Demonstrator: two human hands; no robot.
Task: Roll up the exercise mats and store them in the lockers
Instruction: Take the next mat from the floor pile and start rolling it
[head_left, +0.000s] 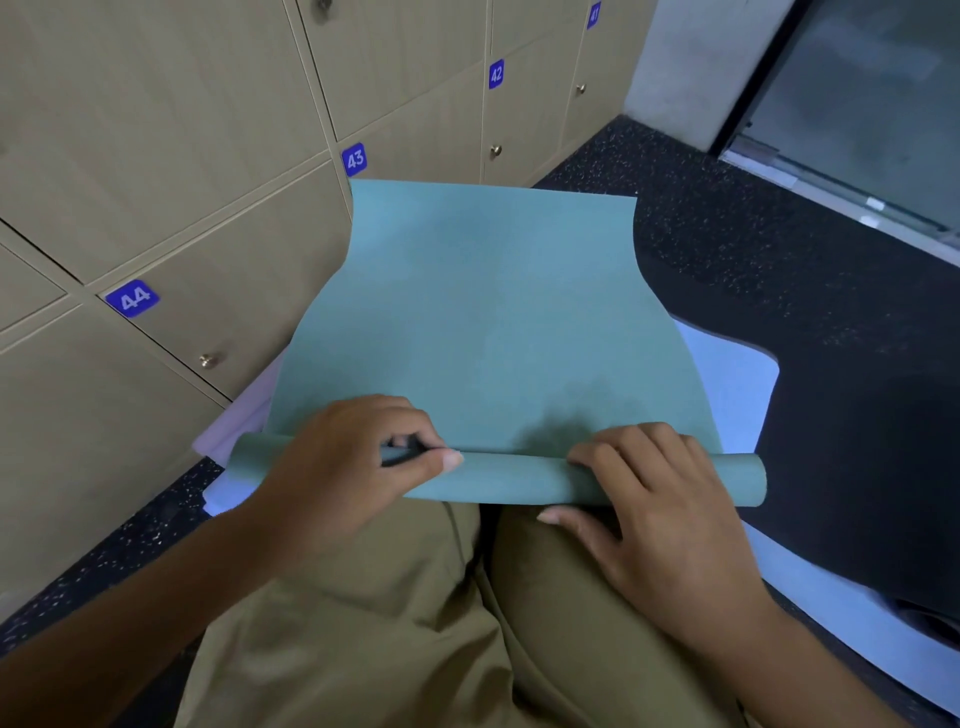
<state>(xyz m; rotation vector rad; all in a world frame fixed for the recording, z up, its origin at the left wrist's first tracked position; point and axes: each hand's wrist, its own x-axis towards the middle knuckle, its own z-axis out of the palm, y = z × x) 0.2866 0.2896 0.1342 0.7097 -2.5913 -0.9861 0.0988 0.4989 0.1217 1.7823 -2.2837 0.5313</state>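
Green mat (483, 312) rolled at near edge under both hands (498, 478).

White numbers stand on small blue tags at the corners of the beige locker doors: "44" (132, 298) on the nearest door, "43" (355, 159) on the next, "42" (496, 74) farther along, and "41" (594, 14) at the far end.

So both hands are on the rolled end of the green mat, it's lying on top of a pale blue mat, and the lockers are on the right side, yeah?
Not quite: the lockers stand on the left, not the right, as the head view shows. The rest holds: the left hand and the right hand both grip the rolled end of the green mat, which lies on a pale blue mat.
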